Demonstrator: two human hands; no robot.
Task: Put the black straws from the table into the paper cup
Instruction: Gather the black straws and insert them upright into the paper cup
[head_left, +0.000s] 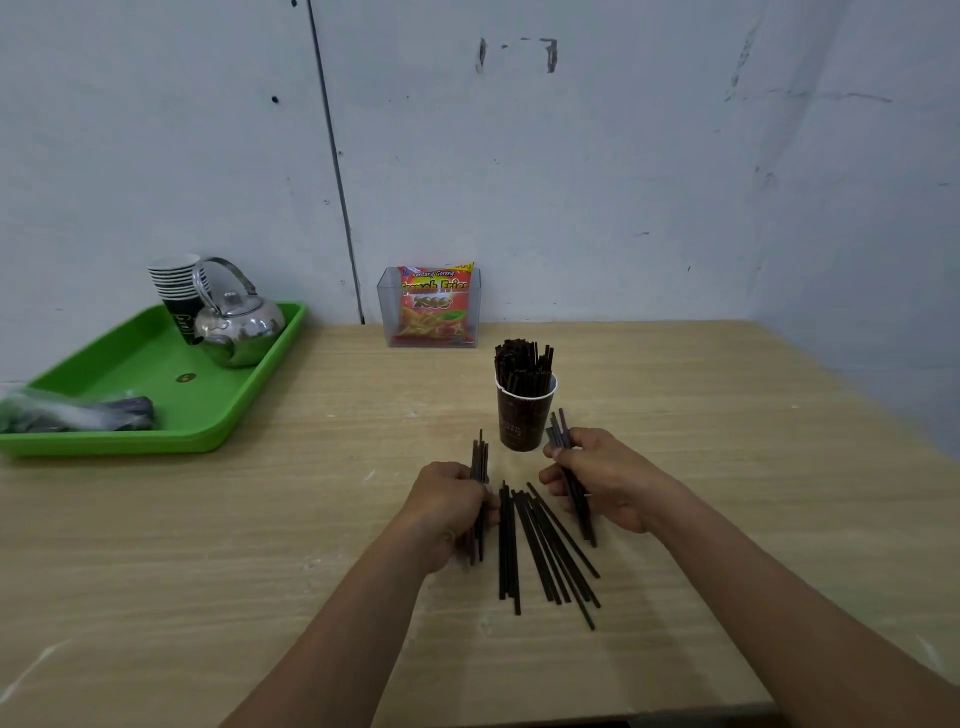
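Observation:
A dark paper cup (522, 421) stands upright on the wooden table (208, 545), with several black straws (522, 364) sticking out of its top. In front of the cup, several loose black straws (540, 551) lie fanned on the table between my hands. My left hand (447, 506) grips a small bundle of straws (479, 457) left of the pile. My right hand (608, 478) grips another bundle of straws (560, 431), its tips close beside the cup's right side.
A green tray (171, 415) at the left holds a steel kettle (239, 325), a stack of paper cups (174, 283) and a plastic bag (67, 413). A clear box with a snack packet (434, 306) stands against the wall behind the cup.

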